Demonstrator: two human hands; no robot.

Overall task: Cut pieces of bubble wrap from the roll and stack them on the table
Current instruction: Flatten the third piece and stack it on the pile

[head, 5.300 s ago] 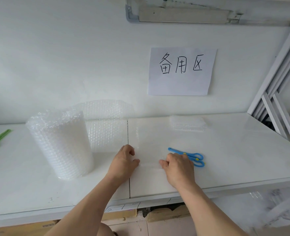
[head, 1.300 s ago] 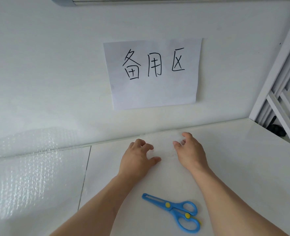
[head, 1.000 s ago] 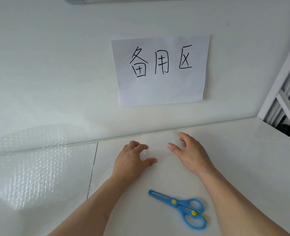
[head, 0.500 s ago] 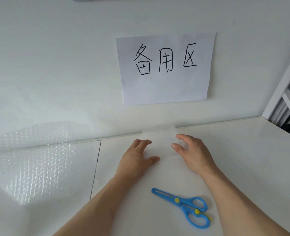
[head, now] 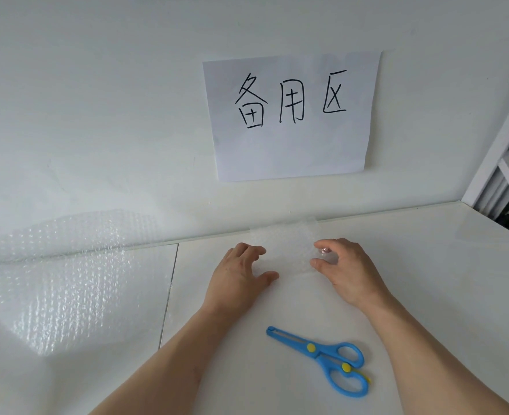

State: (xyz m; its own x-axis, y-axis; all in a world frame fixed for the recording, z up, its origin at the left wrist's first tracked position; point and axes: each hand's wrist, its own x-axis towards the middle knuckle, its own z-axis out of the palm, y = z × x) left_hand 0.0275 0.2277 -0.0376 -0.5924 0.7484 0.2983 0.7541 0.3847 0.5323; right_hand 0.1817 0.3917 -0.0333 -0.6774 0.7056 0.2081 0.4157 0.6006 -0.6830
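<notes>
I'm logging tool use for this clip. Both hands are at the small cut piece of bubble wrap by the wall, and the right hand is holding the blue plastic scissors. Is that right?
Not quite. In the head view the blue plastic scissors lie closed on the white table, nearer the person, untouched. The right hand is at the small cut piece of clear bubble wrap by the wall, as is the left hand.

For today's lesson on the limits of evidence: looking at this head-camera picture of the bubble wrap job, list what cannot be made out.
- Bubble wrap stack, head view: clear on white, so the number of pieces is unreadable.
- Right hand: whether its curled fingers pinch the stack or only touch it.
- Left hand: fingertips at the stack's edge; contact unclear.
- Bubble wrap sheet: cut off by the left edge; its roll is out of frame.
- Scissors: blades closed, edges hidden.
</notes>
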